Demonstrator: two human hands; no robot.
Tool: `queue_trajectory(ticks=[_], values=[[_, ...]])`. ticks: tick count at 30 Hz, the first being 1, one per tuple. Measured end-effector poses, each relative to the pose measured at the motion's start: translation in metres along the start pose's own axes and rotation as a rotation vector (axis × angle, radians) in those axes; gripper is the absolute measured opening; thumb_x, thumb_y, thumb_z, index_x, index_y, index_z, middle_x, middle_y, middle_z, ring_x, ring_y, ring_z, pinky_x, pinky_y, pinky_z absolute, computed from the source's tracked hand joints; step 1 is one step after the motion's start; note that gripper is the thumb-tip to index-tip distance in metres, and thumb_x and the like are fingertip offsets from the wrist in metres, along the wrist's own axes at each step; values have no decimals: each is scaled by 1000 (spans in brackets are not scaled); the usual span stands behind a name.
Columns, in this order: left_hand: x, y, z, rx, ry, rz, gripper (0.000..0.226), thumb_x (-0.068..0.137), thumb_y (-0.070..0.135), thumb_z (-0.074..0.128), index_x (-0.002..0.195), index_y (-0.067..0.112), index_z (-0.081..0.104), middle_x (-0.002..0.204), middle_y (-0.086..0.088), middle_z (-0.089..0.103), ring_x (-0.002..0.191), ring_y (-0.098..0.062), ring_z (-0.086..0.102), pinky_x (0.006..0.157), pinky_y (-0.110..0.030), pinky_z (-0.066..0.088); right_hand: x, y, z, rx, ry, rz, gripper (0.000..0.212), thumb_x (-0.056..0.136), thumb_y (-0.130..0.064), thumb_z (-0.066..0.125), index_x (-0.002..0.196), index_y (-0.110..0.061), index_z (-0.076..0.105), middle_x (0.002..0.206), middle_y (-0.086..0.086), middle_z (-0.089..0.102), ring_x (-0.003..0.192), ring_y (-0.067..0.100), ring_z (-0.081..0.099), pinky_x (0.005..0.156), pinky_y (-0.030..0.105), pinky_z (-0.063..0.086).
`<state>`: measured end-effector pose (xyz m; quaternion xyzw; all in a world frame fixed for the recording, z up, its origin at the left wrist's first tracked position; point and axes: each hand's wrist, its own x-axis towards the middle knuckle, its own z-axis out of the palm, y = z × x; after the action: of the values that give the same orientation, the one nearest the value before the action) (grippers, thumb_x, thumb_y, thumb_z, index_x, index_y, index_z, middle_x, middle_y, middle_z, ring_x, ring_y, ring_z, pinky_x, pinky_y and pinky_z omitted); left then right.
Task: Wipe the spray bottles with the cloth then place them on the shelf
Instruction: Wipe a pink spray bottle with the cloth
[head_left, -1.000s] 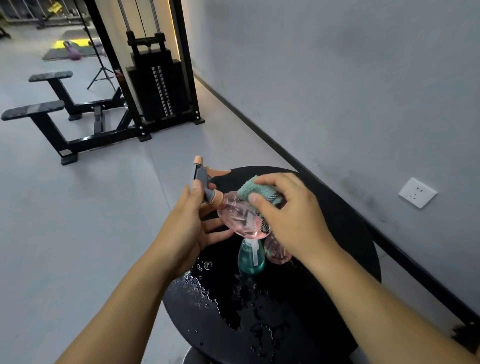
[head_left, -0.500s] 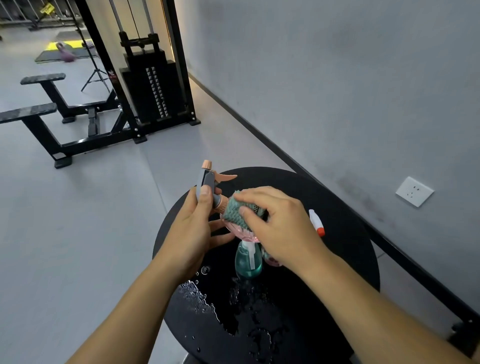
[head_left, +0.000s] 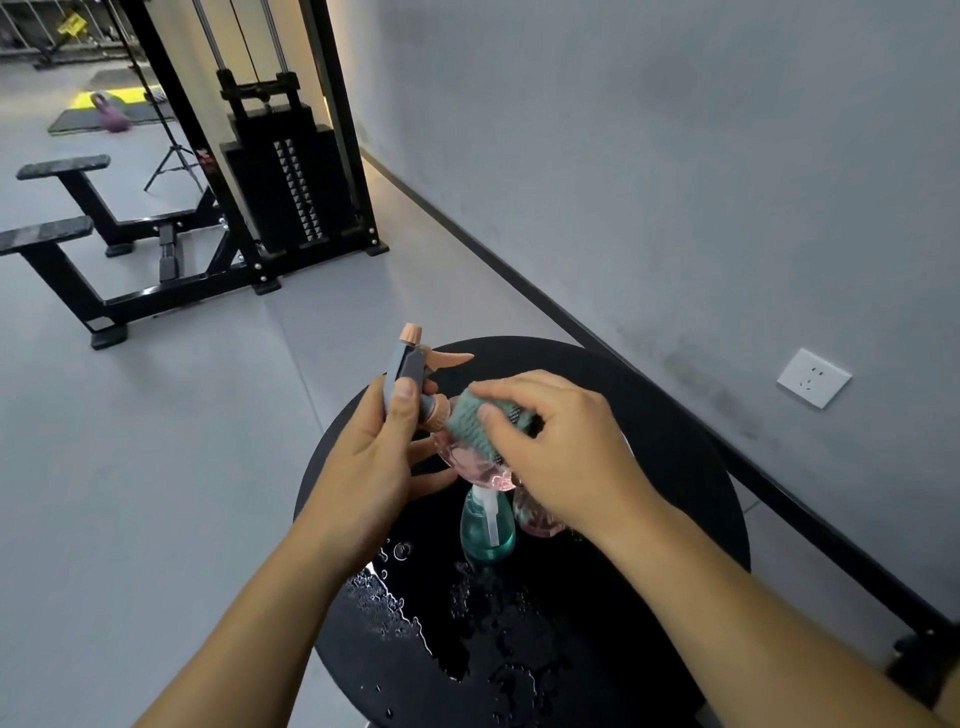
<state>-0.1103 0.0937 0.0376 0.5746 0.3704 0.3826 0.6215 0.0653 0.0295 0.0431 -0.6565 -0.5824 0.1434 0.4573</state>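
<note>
1. Head view, step: wiping is in hand. You hold the pink spray bottle (head_left: 470, 457) tilted above the round black table (head_left: 675, 447), nozzle end up and to the left.
2. Left hand (head_left: 374, 462): fingers curled round the grey sprayer head, thumb lying along it. Firm grip as far as I can judge.
3. Right hand (head_left: 561, 457): thumb and fingers pinch the teal cloth (head_left: 475, 423) against the bottle's shoulder, just below the neck.
4. Waiting on the table, directly under your hands: teal spray bottle (head_left: 488, 525) upright, and a second pink bottle (head_left: 535, 514) just beside it, mostly hidden by your right wrist.
5. Table front is wet: water drops and a puddle near the front-left edge.
6. Progress, my call: first bottle mid-wipe, two not yet started. No shelf in this view, so I can't tell where it stands.
7. Next move calls for: work the cloth down over the lower body and base, turning the bottle with the left hand.
8. Then you need to look up to find the shelf before carrying.
</note>
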Motion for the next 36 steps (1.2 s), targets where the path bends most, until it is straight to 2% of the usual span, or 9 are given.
queue_trajectory(ticks=[4,11,14,17,22,25,31,34,36], values=[[3,1,-6,-23,57,12,44,97,60,46,106,20,61,116,-7,75,107,-27,77,84,-49,65,4,20,-10,-13,43,147,23,100,-23,66,119,-31,77,112,-20,71,105,-19,56,75,-4,43],[5,-2,8,-30,118,-3,35,106,53,43,98,23,58,103,-3,76,89,-19,79,74,-38,64,-3,6,12,-13,39,-107,26,96,-18,73,120,-23,77,119,-14,68,114,-2,61,90,7,49],[6,0,8,-72,183,-26,36,108,52,41,103,22,60,110,-8,77,91,-25,80,78,-47,66,-1,12,6,36,79,13,21,94,-15,73,112,-26,78,109,-16,68,103,-5,63,77,5,50],[8,5,9,-118,250,-39,36,110,52,39,107,24,62,118,-13,75,94,-29,80,81,-52,66,1,20,-1,47,116,108,20,93,-17,73,107,-30,77,102,-17,67,94,-3,65,75,14,55],[6,5,19,-123,257,-43,38,108,55,42,107,22,60,115,-13,76,94,-30,81,79,-49,66,-1,12,6,29,56,-68,26,95,-18,75,121,-23,77,117,-13,67,112,-1,62,85,5,50],[6,5,24,-130,274,-39,39,108,53,44,108,17,59,103,-8,79,88,-28,81,73,-45,65,-2,10,8,-34,40,-168,27,93,-19,77,120,-24,77,119,-12,67,117,5,61,97,15,50],[9,9,21,-165,316,-53,36,109,53,43,99,21,58,113,-15,76,93,-33,81,81,-55,66,2,21,-4,60,132,26,25,92,-16,75,114,-26,78,109,-16,68,102,0,65,82,16,56],[7,5,25,-156,274,-68,39,108,54,44,101,18,58,107,-12,77,90,-29,81,74,-48,66,0,15,2,36,59,-58,26,95,-18,74,121,-24,77,116,-15,67,111,-1,62,85,7,51],[5,3,29,-150,245,-74,39,108,53,46,104,17,61,97,-8,76,82,-25,80,68,-41,65,-1,11,8,-49,34,-152,26,96,-21,73,122,-24,76,118,-14,66,115,4,61,91,12,50]])
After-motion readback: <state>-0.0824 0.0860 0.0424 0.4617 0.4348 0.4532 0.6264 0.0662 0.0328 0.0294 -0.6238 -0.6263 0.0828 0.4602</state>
